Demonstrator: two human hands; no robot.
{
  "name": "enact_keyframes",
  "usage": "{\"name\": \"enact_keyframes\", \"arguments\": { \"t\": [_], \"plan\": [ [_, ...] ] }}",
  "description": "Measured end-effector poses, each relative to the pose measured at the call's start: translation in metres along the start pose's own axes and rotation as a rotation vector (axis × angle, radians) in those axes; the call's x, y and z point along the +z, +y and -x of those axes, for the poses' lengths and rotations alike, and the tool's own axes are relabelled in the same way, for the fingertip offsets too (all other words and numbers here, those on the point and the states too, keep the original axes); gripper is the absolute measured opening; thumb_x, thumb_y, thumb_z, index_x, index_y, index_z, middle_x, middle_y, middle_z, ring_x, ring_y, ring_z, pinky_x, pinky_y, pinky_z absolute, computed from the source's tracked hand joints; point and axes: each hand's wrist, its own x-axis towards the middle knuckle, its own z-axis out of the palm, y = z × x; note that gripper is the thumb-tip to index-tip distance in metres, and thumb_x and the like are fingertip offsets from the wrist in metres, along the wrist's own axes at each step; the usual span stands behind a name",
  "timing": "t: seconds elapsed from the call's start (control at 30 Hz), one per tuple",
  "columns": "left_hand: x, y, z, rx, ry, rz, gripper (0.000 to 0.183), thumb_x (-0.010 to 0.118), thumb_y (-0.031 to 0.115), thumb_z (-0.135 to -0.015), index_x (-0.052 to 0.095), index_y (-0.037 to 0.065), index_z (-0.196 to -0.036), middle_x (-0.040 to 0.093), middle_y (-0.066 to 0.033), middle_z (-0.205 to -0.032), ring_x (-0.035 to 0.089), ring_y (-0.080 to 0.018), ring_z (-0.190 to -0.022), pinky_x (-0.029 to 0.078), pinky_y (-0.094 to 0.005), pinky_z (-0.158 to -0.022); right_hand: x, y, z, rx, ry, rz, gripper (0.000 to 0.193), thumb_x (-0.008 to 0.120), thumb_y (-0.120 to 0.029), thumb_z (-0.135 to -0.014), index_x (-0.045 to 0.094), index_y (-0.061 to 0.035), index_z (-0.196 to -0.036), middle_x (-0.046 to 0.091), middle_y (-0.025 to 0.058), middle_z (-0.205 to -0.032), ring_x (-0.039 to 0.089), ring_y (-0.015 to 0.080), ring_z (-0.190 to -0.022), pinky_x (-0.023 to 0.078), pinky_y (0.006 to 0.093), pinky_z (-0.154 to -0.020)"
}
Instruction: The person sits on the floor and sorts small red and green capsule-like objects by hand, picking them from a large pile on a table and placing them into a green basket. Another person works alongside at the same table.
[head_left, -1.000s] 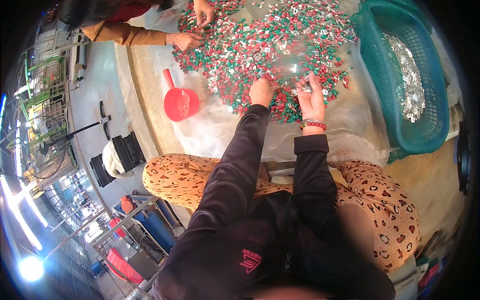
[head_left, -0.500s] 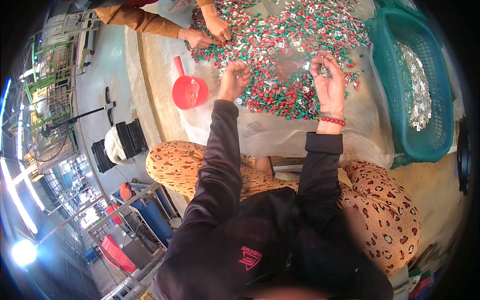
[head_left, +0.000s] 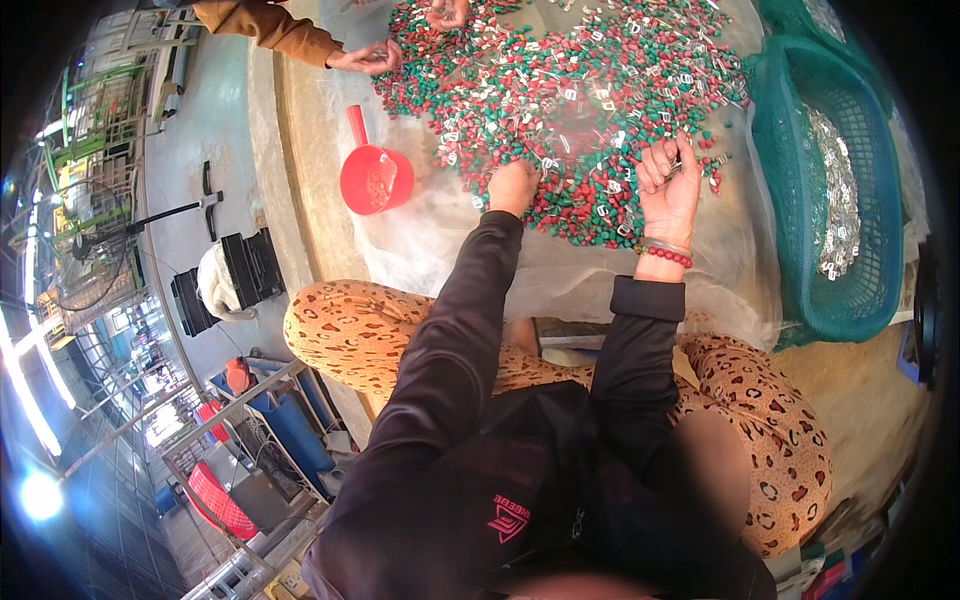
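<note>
A wide pile of small red and green pieces, mixed with pale metal clips, covers the sheet in front of me. At the near left part of the pile, my left hand is closed and touches the pieces, its fingertips mostly hidden. To the right, my right hand is turned palm up over the pile's near right edge. Its fingers curl in around small metal pieces, which are now mostly hidden. A red dipper with a little left inside stands left of the pile.
On the right stands a green plastic basket lined with netting, holding many silvery metal pieces. A co-worker's hand and another hand are at the far left of the pile. A low concrete ledge runs along the left.
My left hand has moved right and down onto the pile. My right hand has shifted slightly right and nearer, its metal pieces less visible. The co-worker's hands have drawn apart and away.
</note>
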Motion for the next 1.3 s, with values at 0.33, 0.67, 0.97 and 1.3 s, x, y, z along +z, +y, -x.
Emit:
{"name": "enact_keyframes", "arguments": {
  "t": [0.33, 0.67, 0.97, 1.3],
  "plan": [
    [-0.057, 0.017, -0.008, -0.355, -0.508, 1.554, 0.004, 0.047, 0.012, -0.076, 0.047, 0.01, -0.079, 0.039, 0.0025, -0.07, 0.03, -0.0072, -0.053, 0.021, -0.0191, -0.043, -0.003, 0.001, -0.001, -0.007, -0.045, -0.031, 0.031, 0.046, -0.026, -0.093, 0.041, -0.0098, -0.067, 0.034, -0.0013, -0.054, 0.029, 0.0083, -0.044, 0.022, 0.022, -0.037],
    [0.014, 0.008, -0.009, -0.209, -0.188, 0.085, 0.021, 0.072, 0.028, -0.071, 0.068, 0.009, -0.078, 0.064, -0.0125, -0.068, 0.063, -0.0284, -0.066, 0.049, -0.0382, -0.061, -0.006, -0.001, -0.001, -0.026, 0.004, -0.011, 0.031, 0.046, -0.024, -0.093, 0.04, -0.0102, -0.067, 0.033, -0.0011, -0.054, 0.029, 0.0089, -0.045, 0.022, 0.023, -0.037],
    [-0.088, 0.034, -0.007, -0.144, -0.493, 2.034, 0.025, 0.046, 0.028, -0.082, 0.037, 0.009, -0.069, 0.033, -0.0001, -0.066, 0.034, -0.009, -0.058, 0.021, -0.0197, -0.042, -0.003, 0.0, -0.002, -0.02, -0.026, -0.008, 0.031, 0.046, -0.025, -0.093, 0.04, -0.01, -0.067, 0.033, -0.0011, -0.054, 0.029, 0.009, -0.045, 0.023, 0.023, -0.037],
    [-0.043, 0.03, -0.045, -0.268, -0.19, 0.448, 0.032, 0.071, 0.036, -0.072, 0.063, 0.006, -0.079, 0.057, -0.0046, -0.067, 0.054, -0.0178, -0.059, 0.041, -0.0301, -0.051, -0.002, -0.002, -0.001, -0.023, -0.045, -0.008, 0.031, 0.047, -0.026, -0.093, 0.04, -0.0104, -0.067, 0.033, -0.0017, -0.054, 0.03, 0.0087, -0.045, 0.022, 0.0227, -0.037]
  ]
}}
